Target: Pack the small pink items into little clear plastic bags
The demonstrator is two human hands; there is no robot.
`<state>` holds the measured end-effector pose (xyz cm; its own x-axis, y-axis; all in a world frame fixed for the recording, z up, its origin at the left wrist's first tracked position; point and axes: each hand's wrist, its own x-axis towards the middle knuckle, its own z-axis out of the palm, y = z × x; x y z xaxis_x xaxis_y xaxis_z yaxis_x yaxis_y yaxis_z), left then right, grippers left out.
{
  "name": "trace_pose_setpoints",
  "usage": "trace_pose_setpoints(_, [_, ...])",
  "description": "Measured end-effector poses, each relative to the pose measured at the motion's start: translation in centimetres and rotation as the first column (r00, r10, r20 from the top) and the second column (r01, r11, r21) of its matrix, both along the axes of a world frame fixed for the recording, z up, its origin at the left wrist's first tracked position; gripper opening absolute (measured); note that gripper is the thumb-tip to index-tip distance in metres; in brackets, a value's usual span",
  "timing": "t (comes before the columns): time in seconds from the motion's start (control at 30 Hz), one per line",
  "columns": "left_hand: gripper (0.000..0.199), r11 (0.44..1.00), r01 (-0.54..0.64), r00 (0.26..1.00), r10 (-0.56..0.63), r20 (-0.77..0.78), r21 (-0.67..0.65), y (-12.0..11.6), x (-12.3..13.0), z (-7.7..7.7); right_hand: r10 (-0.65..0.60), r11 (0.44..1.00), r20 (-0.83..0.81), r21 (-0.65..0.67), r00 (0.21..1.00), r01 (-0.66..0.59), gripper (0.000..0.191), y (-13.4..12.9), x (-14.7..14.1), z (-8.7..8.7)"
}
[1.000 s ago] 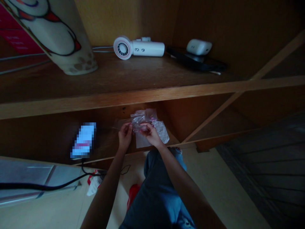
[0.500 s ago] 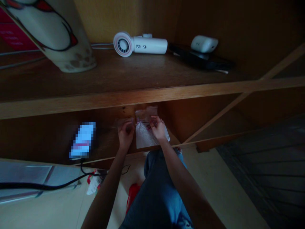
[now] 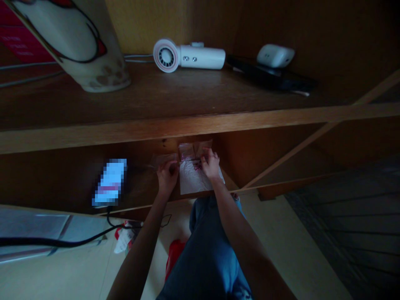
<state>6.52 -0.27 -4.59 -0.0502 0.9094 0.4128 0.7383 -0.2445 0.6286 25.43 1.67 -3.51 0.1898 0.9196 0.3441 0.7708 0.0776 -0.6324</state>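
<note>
On the lower shelf, my left hand has thumb and fingers curled together at the edge of a small clear plastic bag. To its right lies a white crinkled sheet with a little group of dark red beads on it. My right hand is over the sheet's right part, beside the beads, fingers closed and pointing left; what lies between them is too small to make out. Behind the sheet are two more clear bags, the left bag with reddish bits inside and the right bag by my right fingertips.
A phone with a lit, blurred screen is at the left of the lower shelf, a black cable below it. On the upper shelf are a patterned cup, a white handheld fan, and a white case on a dark flat object.
My right hand has shifted slightly up and right, uncovering more of the beads. My left hand stays at its bag. The whole view has moved slightly.
</note>
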Motion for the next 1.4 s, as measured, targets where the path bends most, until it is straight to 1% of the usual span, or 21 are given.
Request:
trace_pose_setpoints(0.13, [0.02,1.0,-0.004,1.0,0.004,-0.004,-0.001,0.0,0.0,0.1,0.018,1.0,0.068,0.006,0.998,-0.018,0.033,0.0,-0.2,0.2])
trace_pose_setpoints(0.27, [0.019,1.0,0.005,1.0,-0.004,-0.011,0.007,-0.1,0.0,0.1,0.022,0.999,0.155,-0.029,0.988,-0.018,0.036,-0.1,-0.4,0.5])
trace_pose_setpoints(0.37, [0.019,1.0,0.011,1.0,-0.011,-0.003,0.01,-0.1,0.0,0.0,-0.01,0.999,0.215,-0.039,0.977,0.019,0.038,-0.3,-0.5,0.7])
trace_pose_setpoints(0.47, [0.019,1.0,0.021,1.0,-0.021,0.012,-0.004,0.0,0.0,-0.2,-0.053,0.997,0.238,-0.032,0.97,0.063,0.036,-0.5,-0.6,0.9])
trace_pose_setpoints(0.57, [0.019,1.0,0.027,0.999,-0.027,0.019,0.0,0.1,-0.1,-0.4,-0.059,0.998,0.214,-0.017,0.975,0.064,0.032,-0.7,-0.4,1.0])
trace_pose_setpoints(0.77, [0.018,1.0,0.016,1.0,-0.016,0.011,0.004,0.1,0.0,-0.3,-0.048,0.998,0.098,0.045,0.994,0.044,0.031,-0.2,0.4,0.7])
trace_pose_setpoints(0.87, [0.019,1.0,0.014,1.0,-0.014,0.005,0.006,0.0,0.1,-0.2,-0.03,0.998,0.058,0.05,0.998,0.027,0.032,0.1,0.7,0.3])
trace_pose_setpoints(0.93, [0.019,1.0,0.012,1.0,-0.012,0.002,0.004,0.0,0.1,-0.1,-0.027,0.999,0.061,0.039,0.998,0.024,0.032,0.2,0.7,0.2])
trace_pose_setpoints(1.07, [0.019,1.0,0.024,1.0,-0.024,0.009,-0.012,-0.1,0.1,-0.1,-0.095,0.995,0.11,0.012,0.989,0.095,0.034,-0.3,0.2,0.4])
trace_pose_setpoints(1.13, [0.019,0.999,0.023,1.0,-0.023,0.011,-0.024,-0.1,0.1,-0.1,-0.139,0.99,0.108,0.017,0.984,0.138,0.037,-0.7,-0.2,0.8])
trace_pose_setpoints(1.2, [0.019,0.999,0.018,1.0,-0.018,0.007,-0.028,0.0,0.0,-0.1,-0.149,0.989,0.087,0.032,0.985,0.146,0.037,-1.3,-0.6,1.2])
trace_pose_setpoints(1.27, [0.019,1.0,0.021,1.0,-0.02,0.012,-0.022,0.0,0.0,-0.2,-0.1,0.995,0.07,0.036,0.993,0.098,0.033,-2.0,-1.1,1.5])
trace_pose_setpoints(1.4, [0.02,1.0,0.024,0.997,-0.023,0.069,-0.008,0.1,0.0,-0.4,0.097,0.995,0.086,0.006,0.992,-0.098,0.021,-3.2,-2.5,1.7])
